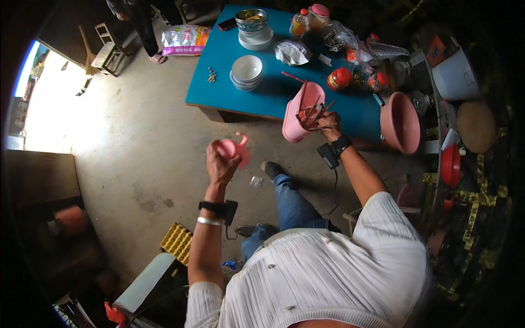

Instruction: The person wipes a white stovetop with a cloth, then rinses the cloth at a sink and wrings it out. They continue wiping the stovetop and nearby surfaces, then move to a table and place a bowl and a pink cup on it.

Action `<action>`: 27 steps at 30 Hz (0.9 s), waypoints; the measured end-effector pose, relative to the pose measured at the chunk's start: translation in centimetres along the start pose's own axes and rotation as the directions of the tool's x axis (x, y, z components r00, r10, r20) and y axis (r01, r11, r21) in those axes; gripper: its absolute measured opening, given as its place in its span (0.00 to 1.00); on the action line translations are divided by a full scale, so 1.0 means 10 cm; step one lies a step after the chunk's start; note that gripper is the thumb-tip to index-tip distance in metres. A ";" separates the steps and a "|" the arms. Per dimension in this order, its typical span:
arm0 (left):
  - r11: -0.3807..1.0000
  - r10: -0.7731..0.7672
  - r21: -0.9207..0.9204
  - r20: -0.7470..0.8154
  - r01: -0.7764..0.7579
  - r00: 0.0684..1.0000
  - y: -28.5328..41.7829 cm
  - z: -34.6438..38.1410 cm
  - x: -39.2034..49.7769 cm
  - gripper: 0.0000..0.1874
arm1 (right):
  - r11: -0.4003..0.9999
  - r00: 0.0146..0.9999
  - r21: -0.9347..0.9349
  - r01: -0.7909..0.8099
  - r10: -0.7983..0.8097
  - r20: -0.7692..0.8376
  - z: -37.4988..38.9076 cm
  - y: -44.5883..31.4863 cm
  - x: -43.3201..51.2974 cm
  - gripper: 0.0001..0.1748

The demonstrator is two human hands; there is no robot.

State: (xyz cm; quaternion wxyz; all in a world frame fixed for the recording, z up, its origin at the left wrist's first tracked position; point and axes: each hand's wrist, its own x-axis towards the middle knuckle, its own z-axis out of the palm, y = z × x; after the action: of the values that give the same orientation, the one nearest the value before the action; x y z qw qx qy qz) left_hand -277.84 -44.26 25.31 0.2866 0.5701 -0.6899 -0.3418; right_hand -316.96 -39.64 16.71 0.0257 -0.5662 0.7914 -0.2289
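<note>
My left hand (pixel 222 162) holds a pink plastic cup-like thing (pixel 228 150) with a curved handle, over the floor left of the blue table (pixel 270 86). My right hand (pixel 329 123) is at the rim of a pink plastic container (pixel 292 119) at the table's near edge, its fingers around thin brown sticks (pixel 305 102) that stand out of it. What else the fingers touch inside is hidden. Beyond it on the table are a stack of white bowls (pixel 247 69) and a red-lidded jar (pixel 339 78).
A pink basin (pixel 400 123) leans at the table's right end. Plates and a metal bowl (pixel 250 16) stand at the far side. Another person (pixel 143 28) stands beyond the table, near a small chair (pixel 107 53). A yellow egg tray (pixel 177 242) lies at lower left.
</note>
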 end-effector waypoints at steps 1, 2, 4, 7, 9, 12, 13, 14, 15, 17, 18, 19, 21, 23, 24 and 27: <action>1.000 -0.013 0.022 0.047 0.012 0.999 0.12 0.27 0.24 0.34 | 0.995 0.999 -0.096 0.007 -0.002 0.043 0.06 0.24 0.11 0.14; 1.000 0.004 0.028 0.094 -0.007 0.996 0.24 0.54 0.50 0.35 | 0.996 1.000 -0.089 -0.029 0.029 -0.002 0.17 0.44 0.21 0.14; 0.995 0.092 -0.038 0.081 -0.089 0.993 0.44 1.08 0.95 0.35 | 0.928 0.996 -0.364 0.080 -0.089 -0.010 0.24 0.76 0.44 0.17; 0.982 0.187 -0.025 0.075 -0.185 0.980 0.56 1.82 1.52 0.32 | 0.921 0.992 -0.373 -0.112 0.124 0.010 0.24 1.03 0.72 0.20; 0.970 0.244 0.001 0.034 -0.245 0.969 0.54 2.22 1.78 0.31 | 0.913 0.927 -0.173 -0.371 0.375 -0.007 0.23 1.14 0.84 0.19; 0.961 0.275 -0.007 0.003 -0.275 0.961 0.42 2.60 1.98 0.28 | 0.869 0.974 -0.472 0.149 -0.046 0.223 0.24 1.29 0.87 0.17; 0.972 0.233 -0.032 0.014 -0.232 0.972 0.39 2.68 2.00 0.27 | 0.866 0.958 -0.449 0.219 -0.103 0.269 0.26 1.35 0.87 0.16; 0.980 0.201 -0.024 0.044 -0.200 0.979 0.36 2.73 2.01 0.28 | 0.929 0.972 -0.357 0.096 -0.011 0.233 0.30 1.39 0.85 0.15; 0.989 0.146 -0.005 0.103 -0.147 0.984 0.35 2.77 2.01 0.29 | 0.961 0.972 -0.274 -0.047 0.106 0.207 0.33 1.43 0.83 0.15; 0.986 0.150 0.051 0.160 -0.160 0.976 0.36 2.79 1.99 0.34 | 0.893 0.869 0.060 -0.446 0.415 0.271 0.34 1.48 0.79 0.14; 0.981 0.180 0.049 0.133 -0.188 0.975 0.38 2.78 1.98 0.39 | 0.818 0.823 0.156 -0.554 0.509 0.252 0.36 1.48 0.77 0.14; 0.983 0.157 0.065 0.171 -0.170 0.973 0.41 2.76 1.96 0.43 | 0.692 0.726 0.227 -0.685 0.623 0.290 0.32 1.48 0.75 0.15; 0.981 0.151 0.093 0.184 -0.170 0.971 0.46 2.68 1.91 0.50 | 0.567 0.677 0.376 -0.733 0.665 0.315 0.25 1.43 0.69 0.17; 0.977 0.194 0.068 0.129 -0.203 0.973 0.50 2.56 1.81 0.52 | 0.611 0.797 0.525 -0.593 0.539 0.273 0.17 1.35 0.60 0.18; 0.978 0.198 0.039 0.111 -0.203 0.974 0.50 2.47 1.75 0.54 | 0.521 0.732 0.535 -0.665 0.598 0.328 0.12 1.31 0.55 0.18; 0.986 0.165 -0.035 0.044 -0.164 0.985 0.39 2.04 1.42 0.45 | 0.370 0.569 0.486 -0.792 0.735 0.368 0.08 1.13 0.28 0.18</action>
State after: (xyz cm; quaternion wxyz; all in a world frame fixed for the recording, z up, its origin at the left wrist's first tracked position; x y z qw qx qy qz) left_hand -298.76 -54.79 16.24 0.3064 0.4986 -0.7358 -0.3409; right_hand -327.73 -39.56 12.21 0.3429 -0.1042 0.8414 -0.4046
